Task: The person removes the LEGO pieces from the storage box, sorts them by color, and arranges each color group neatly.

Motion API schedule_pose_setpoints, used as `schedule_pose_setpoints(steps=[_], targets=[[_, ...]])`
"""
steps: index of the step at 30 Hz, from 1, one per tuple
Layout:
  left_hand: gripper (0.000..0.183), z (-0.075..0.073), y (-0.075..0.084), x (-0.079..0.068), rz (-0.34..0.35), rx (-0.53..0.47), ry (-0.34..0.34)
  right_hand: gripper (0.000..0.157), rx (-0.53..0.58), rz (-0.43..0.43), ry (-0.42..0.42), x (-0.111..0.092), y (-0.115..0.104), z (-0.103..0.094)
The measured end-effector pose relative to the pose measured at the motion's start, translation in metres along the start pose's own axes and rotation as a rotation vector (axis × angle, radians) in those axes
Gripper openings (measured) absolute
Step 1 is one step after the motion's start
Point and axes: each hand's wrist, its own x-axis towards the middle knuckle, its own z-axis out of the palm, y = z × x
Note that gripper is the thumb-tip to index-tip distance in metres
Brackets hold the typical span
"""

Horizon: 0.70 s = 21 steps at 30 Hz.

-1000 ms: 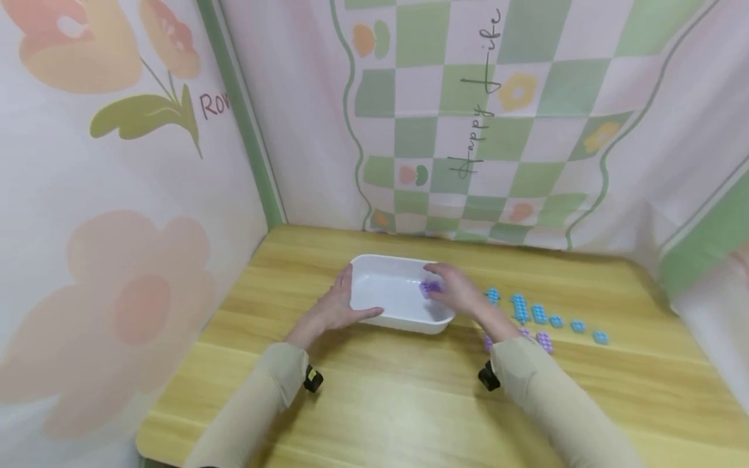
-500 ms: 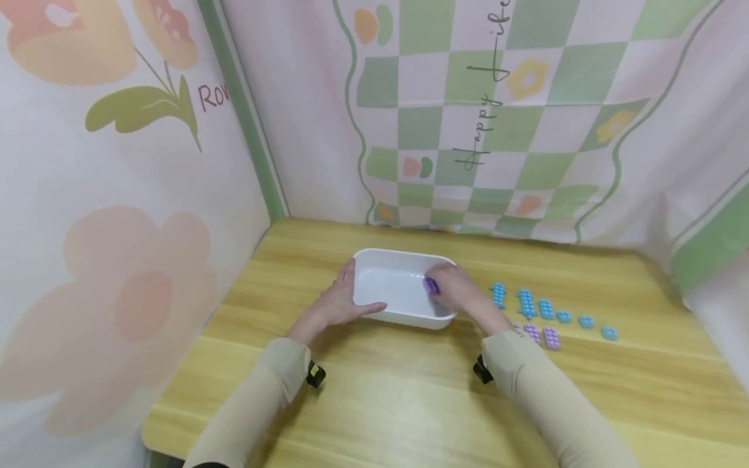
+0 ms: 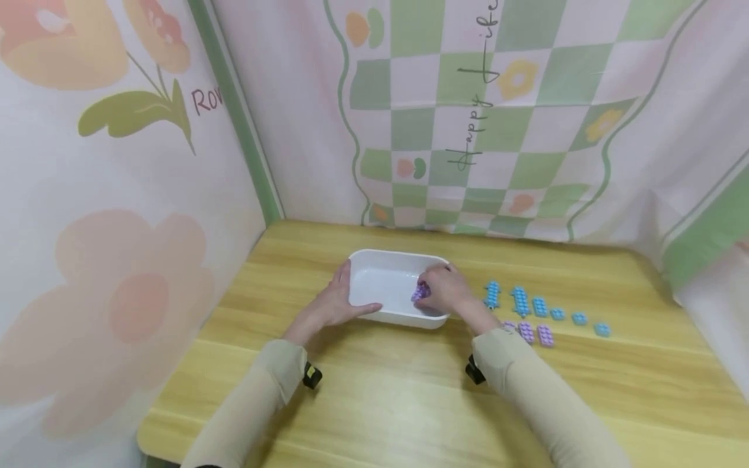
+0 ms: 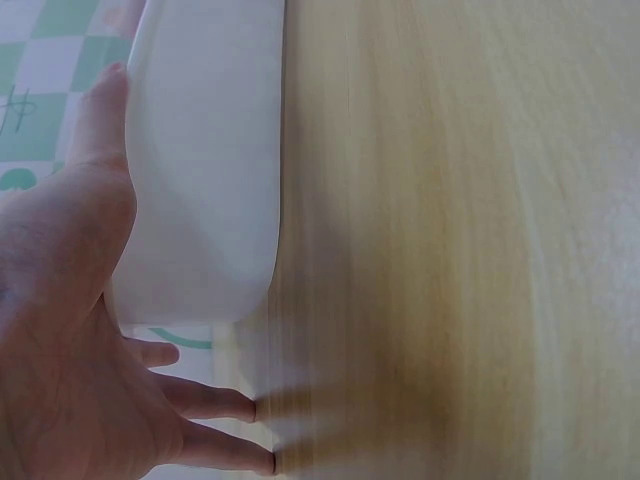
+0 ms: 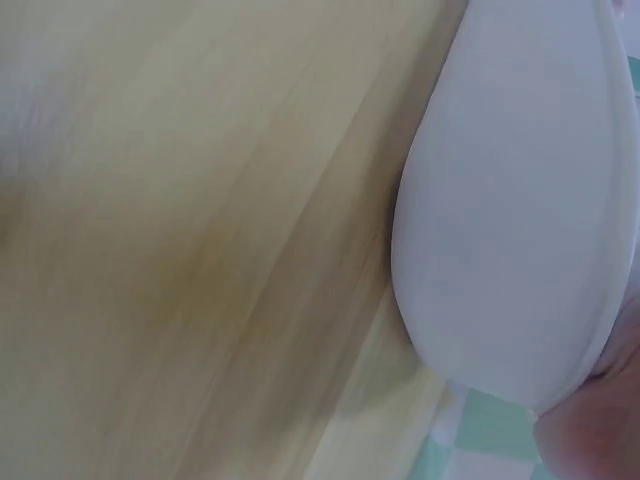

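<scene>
A white rectangular tub (image 3: 374,259) stands on the table. My left hand (image 3: 330,305) rests against its left end, thumb along the front rim. In the left wrist view, the left hand's (image 4: 90,330) fingers are straight and spread, the lower ones away from the wall. My right hand (image 3: 447,289) reaches over the right rim and pinches purple building bricks (image 3: 419,291) low inside the tub; fingers partly hide them, so their number is unclear. The right wrist view shows the tub's outer wall (image 5: 510,200) and only a sliver of the right hand (image 5: 595,420).
On the table (image 3: 386,396), right of the tub, lies a row of several blue building bricks (image 3: 520,301). Purple bricks (image 3: 545,335) lie in front of them, one partly behind the right forearm. A checked curtain (image 3: 456,130) hangs along the table's back edge.
The right hand has curled its fingers closer round the purple bricks and moved slightly left and deeper into the tub. More table bricks show beside the forearm. The left hand stays put.
</scene>
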Motion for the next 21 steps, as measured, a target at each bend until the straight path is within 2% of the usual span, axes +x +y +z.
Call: schedule_pose_setpoints(steps=[4,8,12,21], targets=[[0.139,0.001,-0.001,0.0,0.003,-0.002,0.004,0.043,0.118,-0.009,0.077,-0.003,0.001,0.001],[0.138,0.002,0.0,0.001,0.013,0.004,0.002,0.042,0.312,-0.058,0.185,-0.012,0.003,-0.001],[0.138,-0.001,0.002,0.001,0.011,-0.015,-0.002,0.042,0.49,-0.052,0.248,-0.027,0.003,-0.008],[0.139,0.0,0.0,0.0,-0.005,0.009,-0.011,0.043,0.61,0.007,0.26,-0.049,0.003,-0.023]])
